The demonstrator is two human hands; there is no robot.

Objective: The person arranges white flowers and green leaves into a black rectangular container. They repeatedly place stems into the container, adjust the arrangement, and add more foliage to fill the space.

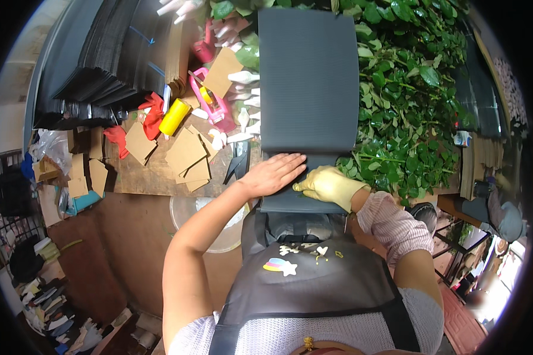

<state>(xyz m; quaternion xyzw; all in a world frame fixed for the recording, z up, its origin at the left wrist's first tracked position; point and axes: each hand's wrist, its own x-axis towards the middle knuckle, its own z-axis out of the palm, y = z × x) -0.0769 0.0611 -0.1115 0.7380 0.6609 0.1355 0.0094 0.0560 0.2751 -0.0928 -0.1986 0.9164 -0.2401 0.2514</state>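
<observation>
1. My brown desk [139, 178] had green leaves [403, 115] on the right and a yellow roll [175, 117] on the left.
2. The dark ridged sheet [308, 77] lay between them, bent near my hands.
3. My bare left hand [276, 174] lay flat on it, fingers straight, holding nothing.
4. My yellow-gloved right hand [327, 186] curled on it too; I couldn't tell if it gripped anything.

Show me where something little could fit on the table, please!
Bare wood shows on the brown wooden table, between its front edge, a crumpled red piece and tan cardboard squares. The flat, ribbed dark-grey sheet is bare across its far part, left of glossy green leaves. Crowded: under those leaves, and back left around stacked black sheets.
</observation>
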